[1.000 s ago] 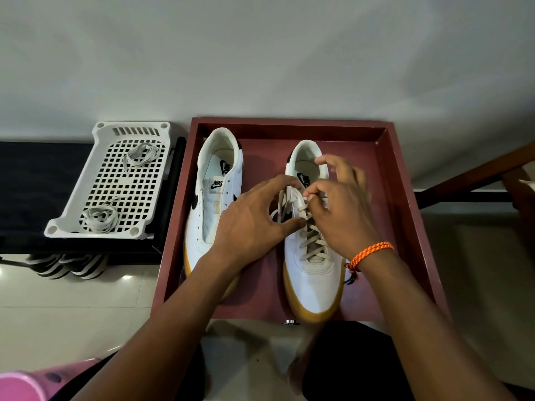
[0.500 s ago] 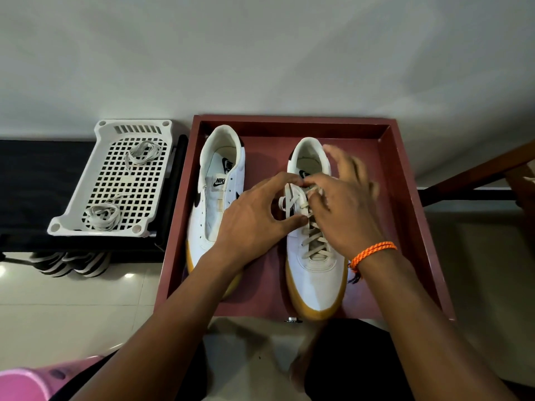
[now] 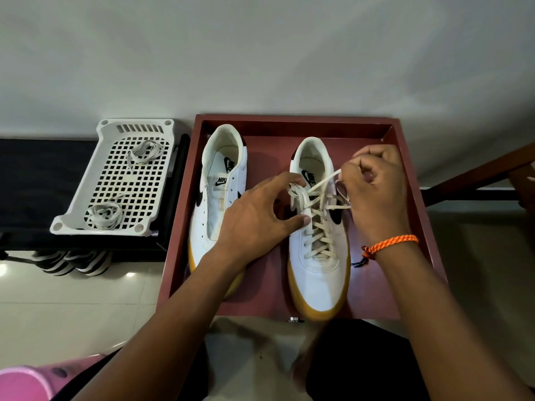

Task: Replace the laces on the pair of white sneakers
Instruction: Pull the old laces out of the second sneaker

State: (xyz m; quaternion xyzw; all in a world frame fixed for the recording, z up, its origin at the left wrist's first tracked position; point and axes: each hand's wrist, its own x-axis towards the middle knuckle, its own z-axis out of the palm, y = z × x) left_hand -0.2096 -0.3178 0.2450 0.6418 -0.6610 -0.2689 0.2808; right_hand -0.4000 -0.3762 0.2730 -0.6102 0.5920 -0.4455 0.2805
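The right hand's (image 3: pixel 376 192) fingers (image 3: pixel 351 172) pinch one end of the cream lace (image 3: pixel 320 224), drawn taut up from the laced sneaker (image 3: pixel 318 273). The left hand's (image 3: pixel 254 218) forefinger and thumb hold a lace loop near the tongue. Two white sneakers stand in the red tray (image 3: pixel 411 215); the left sneaker (image 3: pixel 214 204) is unlaced. Two spare lace bundles (image 3: pixel 104 217) lie in one white basket (image 3: pixel 86 180).

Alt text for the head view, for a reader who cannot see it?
Two hands work the lace of the right sneaker in a red tray: right hand pinches a lace end, left hand holds a loop. The left sneaker is unlaced.
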